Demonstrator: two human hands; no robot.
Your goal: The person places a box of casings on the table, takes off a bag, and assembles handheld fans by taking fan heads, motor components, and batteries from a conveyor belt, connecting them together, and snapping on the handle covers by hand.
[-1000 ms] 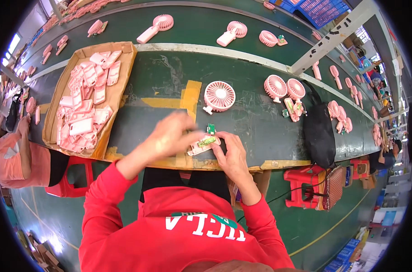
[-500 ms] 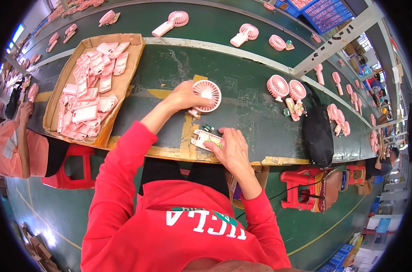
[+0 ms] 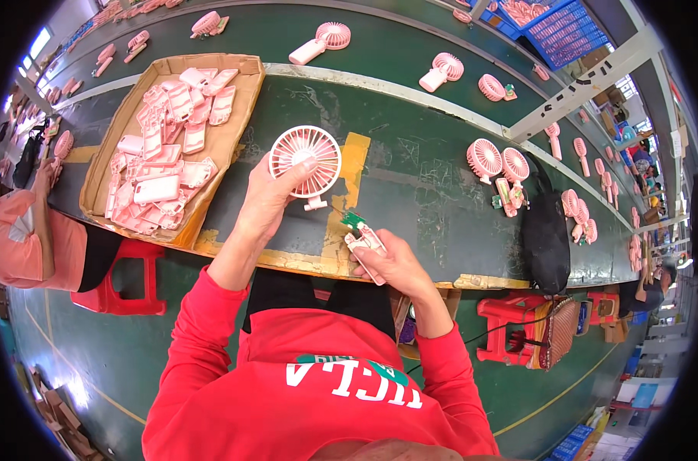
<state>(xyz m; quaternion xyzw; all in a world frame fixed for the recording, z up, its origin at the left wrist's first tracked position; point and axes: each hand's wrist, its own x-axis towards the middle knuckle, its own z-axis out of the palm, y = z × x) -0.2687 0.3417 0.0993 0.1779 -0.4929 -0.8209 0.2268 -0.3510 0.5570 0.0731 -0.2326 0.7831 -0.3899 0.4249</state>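
- Plainly, the left hand [image 3: 266, 192] is closed on the pink fan head [image 3: 310, 146], thumb over the grille, above the table [image 3: 426, 192]; a loosened thumb could let it twist or drop.
- Over by the table's front edge, the right hand [image 3: 401, 265] grips the pink handle shell [image 3: 364, 244]; a slip there might tip it off.
- Green circuit board [image 3: 352, 220] juts past the shell's far end, so a knock could strain it; any wiring is too fine for me to tell.
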